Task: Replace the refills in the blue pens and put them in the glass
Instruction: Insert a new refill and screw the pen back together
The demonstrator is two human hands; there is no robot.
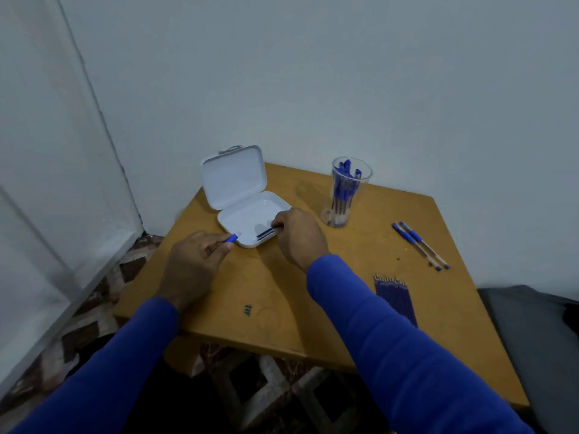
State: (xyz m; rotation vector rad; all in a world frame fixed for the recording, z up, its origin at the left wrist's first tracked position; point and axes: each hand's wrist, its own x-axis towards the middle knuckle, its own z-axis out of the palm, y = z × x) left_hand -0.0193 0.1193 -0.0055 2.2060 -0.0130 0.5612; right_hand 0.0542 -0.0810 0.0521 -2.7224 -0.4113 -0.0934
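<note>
My left hand [195, 261] pinches a blue pen whose blue end [232, 238] sticks out at the near rim of the open white box [241, 214]. Over the box's right side, my right hand [297, 234] grips a thin dark blue refill [265, 233] that lies low above the box floor. The clear glass [344, 192] stands at the back of the wooden table [266, 292] with several blue pens upright in it. Two blue pens [419, 244] lie side by side at the right. A row of several blue refills [395, 299] lies by my right sleeve.
The box lid [233, 175] stands open against the white wall. The table's left and near edges drop to a patterned floor [94, 308]. A grey cushion [539, 339] lies past the right edge.
</note>
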